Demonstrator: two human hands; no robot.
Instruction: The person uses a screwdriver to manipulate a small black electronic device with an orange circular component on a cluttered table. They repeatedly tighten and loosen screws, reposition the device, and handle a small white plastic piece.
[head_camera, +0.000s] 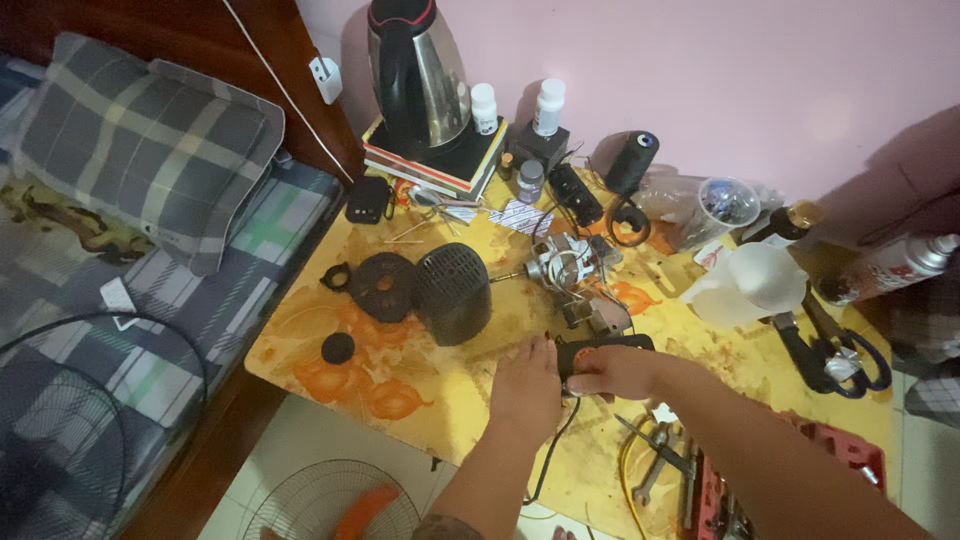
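From the head camera, both hands meet near the middle of the front part of a yellow floral-topped table (330, 375). The right hand (618, 370) is closed around a black tool handle (603, 346) lying crosswise, with a thin black cord (552, 450) trailing off the front edge. The left hand (527, 385) rests palm down just beside it, fingers curled against the handle's left end; whether it actually grips cannot be told. Just behind the handle sits a small fan motor (568, 265) with loose wires. Left of it stands a black vented motor cover (452, 292), then a round black disc (383, 286). At the back edge an electric kettle (417, 70) stands on books. Black-handled scissors (830, 355) lie toward the right edge.
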